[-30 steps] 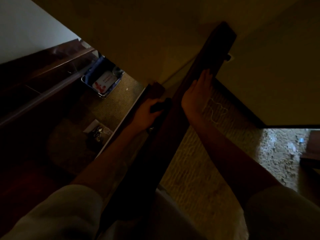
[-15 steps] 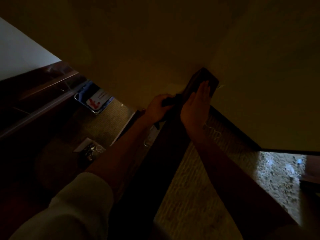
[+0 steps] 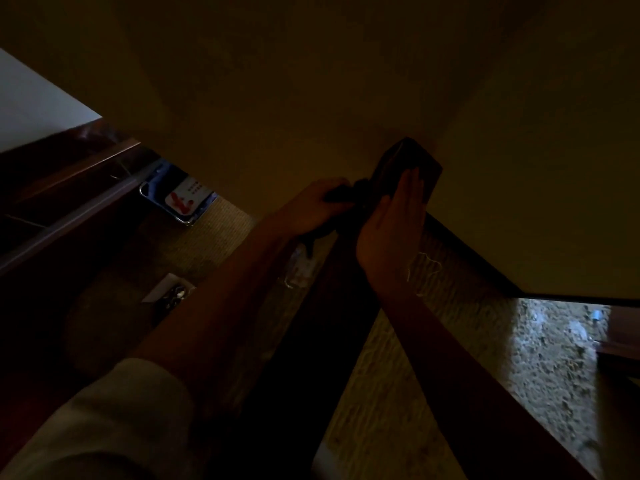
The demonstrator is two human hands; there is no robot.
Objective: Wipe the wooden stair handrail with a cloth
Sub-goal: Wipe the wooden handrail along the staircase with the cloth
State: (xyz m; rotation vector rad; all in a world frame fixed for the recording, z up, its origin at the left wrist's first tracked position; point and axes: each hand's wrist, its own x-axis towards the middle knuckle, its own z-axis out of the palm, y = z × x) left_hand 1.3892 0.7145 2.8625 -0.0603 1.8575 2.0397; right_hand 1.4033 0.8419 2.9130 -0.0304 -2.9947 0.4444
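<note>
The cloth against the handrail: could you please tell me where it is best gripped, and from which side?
Grip the cloth at its bunched upper part, coming from the left of the handrail, as the left hand does. It lies wadded against the rail's left face with a tail hanging below; the right hand lies flat on the opposite face.

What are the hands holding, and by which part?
The left hand grips a dark cloth, bunched in its fingers, against the left side of the handrail. The right hand holds nothing; it lies flat on the rail's right side.
</note>
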